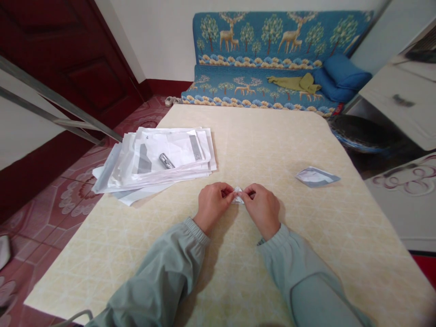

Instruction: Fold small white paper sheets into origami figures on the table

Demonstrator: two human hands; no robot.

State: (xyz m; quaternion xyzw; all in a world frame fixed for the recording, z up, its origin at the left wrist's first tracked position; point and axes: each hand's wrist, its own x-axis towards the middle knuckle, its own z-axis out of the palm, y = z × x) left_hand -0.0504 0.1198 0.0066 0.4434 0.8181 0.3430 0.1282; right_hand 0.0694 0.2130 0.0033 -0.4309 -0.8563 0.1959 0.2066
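Near the middle of the table, a small folded piece of white paper (238, 199) is pinched between my two hands. My left hand (215, 203) grips its left side with thumb and forefinger. On the opposite side, my right hand (261, 206) holds it in the same kind of pinch. My fingers cover much of the paper, so its full folded shape is hidden. Off to the right lies a folded white and grey paper shape (317, 177), pointed at its ends and touched by neither hand.
A stack of white paper sheets or plastic mailing bags (184, 147) lies on the patterned table (259, 141) at the left, with a nail clipper (166, 161) on top. Beyond the table stands a blue deer-patterned sofa (235, 75). White drawers (402, 97) flank the right side.
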